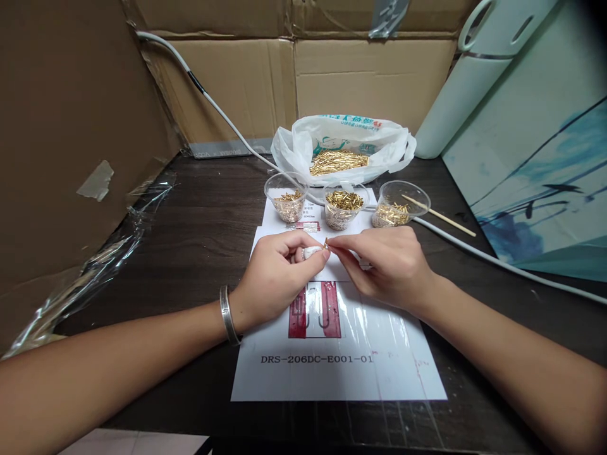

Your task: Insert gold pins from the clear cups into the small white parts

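Observation:
My left hand [279, 265] and my right hand [389, 260] meet above the printed sheets, fingertips almost touching. Between them stands a tiny gold-coloured metal pin [326, 242], pinched by the thumb and fingers of both hands. Something white [310, 252] shows at a finger of my left hand; whether it is a wrapping or a held piece is unclear. Just beyond are three clear plastic cups: the left cup [272, 184] and middle cup [364, 197] hold small gold-coloured parts, and the right cup [422, 201] holds slightly longer gold pins.
Behind the cups lies an open white plastic bag [401, 148] with many long gold pins [339, 162]. A wooden stick [450, 221] leans out of the right cup. A white cable [227, 120] crosses the dark table [199, 215]. Cardboard walls [227, 88] and a pale cylinder [459, 95] stand around.

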The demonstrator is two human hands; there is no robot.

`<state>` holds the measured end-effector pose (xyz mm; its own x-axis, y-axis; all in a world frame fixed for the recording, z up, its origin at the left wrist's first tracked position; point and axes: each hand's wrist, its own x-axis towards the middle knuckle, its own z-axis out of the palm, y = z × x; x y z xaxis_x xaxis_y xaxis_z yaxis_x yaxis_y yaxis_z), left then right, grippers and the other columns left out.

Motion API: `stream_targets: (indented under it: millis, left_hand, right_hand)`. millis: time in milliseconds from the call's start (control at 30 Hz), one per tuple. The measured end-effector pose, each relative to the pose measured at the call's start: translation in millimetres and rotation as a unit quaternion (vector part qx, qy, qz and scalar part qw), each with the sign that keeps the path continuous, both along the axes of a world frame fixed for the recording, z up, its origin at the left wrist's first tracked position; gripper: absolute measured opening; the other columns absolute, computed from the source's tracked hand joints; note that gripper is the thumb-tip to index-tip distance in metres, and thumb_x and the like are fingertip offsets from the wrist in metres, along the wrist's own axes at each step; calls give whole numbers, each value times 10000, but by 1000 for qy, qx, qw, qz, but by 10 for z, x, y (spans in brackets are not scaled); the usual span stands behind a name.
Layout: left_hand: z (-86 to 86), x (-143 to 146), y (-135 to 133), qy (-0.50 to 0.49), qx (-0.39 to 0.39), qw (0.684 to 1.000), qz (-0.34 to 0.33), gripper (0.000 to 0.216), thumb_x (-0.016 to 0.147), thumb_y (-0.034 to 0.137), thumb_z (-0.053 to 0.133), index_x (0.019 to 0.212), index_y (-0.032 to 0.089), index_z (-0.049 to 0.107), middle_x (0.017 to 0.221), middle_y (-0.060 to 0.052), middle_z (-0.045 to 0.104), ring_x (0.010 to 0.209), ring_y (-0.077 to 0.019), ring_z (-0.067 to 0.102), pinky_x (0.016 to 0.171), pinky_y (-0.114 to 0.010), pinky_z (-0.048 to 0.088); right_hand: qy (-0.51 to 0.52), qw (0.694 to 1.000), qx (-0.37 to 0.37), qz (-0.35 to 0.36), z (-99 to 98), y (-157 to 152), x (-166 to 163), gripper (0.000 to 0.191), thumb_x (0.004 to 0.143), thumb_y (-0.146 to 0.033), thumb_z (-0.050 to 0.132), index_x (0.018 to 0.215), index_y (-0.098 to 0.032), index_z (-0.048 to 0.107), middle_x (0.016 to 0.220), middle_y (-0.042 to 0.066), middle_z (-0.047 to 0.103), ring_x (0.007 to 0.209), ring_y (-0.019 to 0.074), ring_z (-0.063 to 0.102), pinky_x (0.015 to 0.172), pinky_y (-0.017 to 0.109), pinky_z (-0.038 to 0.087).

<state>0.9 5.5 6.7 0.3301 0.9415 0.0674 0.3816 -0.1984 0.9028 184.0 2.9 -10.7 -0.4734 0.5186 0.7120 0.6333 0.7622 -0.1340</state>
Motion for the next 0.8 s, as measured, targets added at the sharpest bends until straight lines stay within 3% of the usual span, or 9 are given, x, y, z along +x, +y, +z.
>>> stream_targets:
  millis: [333, 800]
  left_hand:
    - [-4, -4, 9, 16, 14, 1000, -5, 137, 780, 247, 599, 717, 133, 642, 542, 27, 474, 502, -73, 361, 453, -207, 287]
    - [4, -9, -8, 24, 17, 1000, -2, 132, 777, 234, 592, 710, 134, 646, 565, 16, 513, 506, -72, 369, 459, -208, 296]
  right_hand:
    - [-21, 1000, -15, 3, 41, -14, -12, 109, 772, -130, 570, 827, -113, 663, 633, 16, 645, 533, 117, 578, 513, 254, 404]
    - [-12, 1000, -15, 3, 42, -25, -42, 123, 752, -129, 558, 791, -96, 671, 552, -9, 549, 483, 101, 469, 477, 261, 353]
